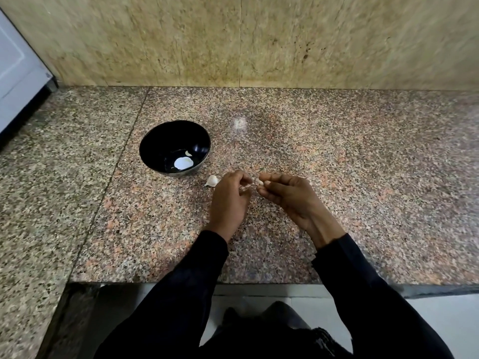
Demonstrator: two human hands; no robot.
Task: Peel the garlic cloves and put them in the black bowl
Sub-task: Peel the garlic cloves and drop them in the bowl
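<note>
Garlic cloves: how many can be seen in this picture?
3: one in the black bowl at, one on the counter at, one pinched in the right hand at. Hands may hide others.

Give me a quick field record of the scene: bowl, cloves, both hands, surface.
bowl: black bowl, upright on the counter, left of the hands
bowl contents: one small peeled clove; a bright white patch beside it, possibly glare
loose clove: unpeeled clove on the counter, between bowl and left hand
right hand: pinches a clove at its fingertips
left hand: fingertips pinched near that clove, apparently pulling skin
surface: speckled granite counter
</note>
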